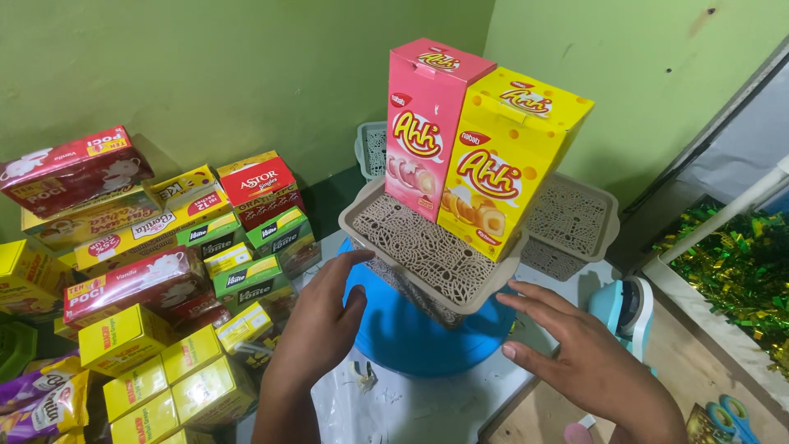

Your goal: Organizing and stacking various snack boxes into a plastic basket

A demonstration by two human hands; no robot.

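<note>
A pink snack box [425, 123] and a yellow snack box [501, 156] stand upright side by side in a beige perforated basket [427, 251]. The basket rests tilted on a blue round stool [411, 333]. My left hand [322, 325] is open, its fingertips close to the basket's near left corner. Below the basket's right edge, my right hand [575, 353] hovers open with fingers spread. Neither hand holds anything.
Many boxes lie piled at the left: yellow [131, 337], green [251, 279], red [74, 168]. A second beige basket [575, 218] sits behind, a grey basket [370, 148] by the green wall. A teal tape dispenser [629, 308], green tinsel [740, 263] and scissors [731, 415] are right.
</note>
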